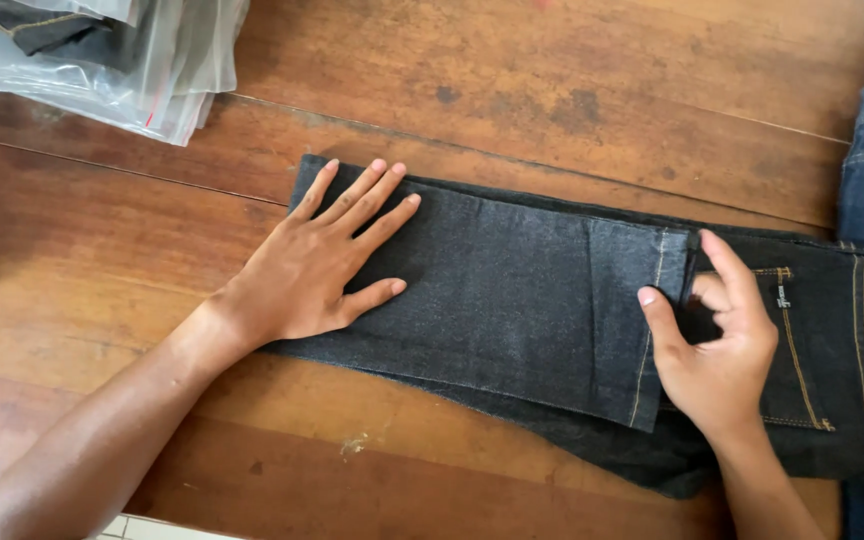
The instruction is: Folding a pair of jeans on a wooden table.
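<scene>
left hand (307, 270) lies flat, fingers (367, 205) spread wide on the folded black jeans (512, 300); right hand (717, 350) fingers pinch the hem edge on the wooden worktop (552, 90).

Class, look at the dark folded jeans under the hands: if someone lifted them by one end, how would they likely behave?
The dark jeans would probably droop and unfold, since the folded leg lies limp and flat on the wooden table. They look fairly heavy for cloth, being thick layered denim. Sliding seems unlikely: the left hand presses them flat while the right hand pinches the hem.
</scene>
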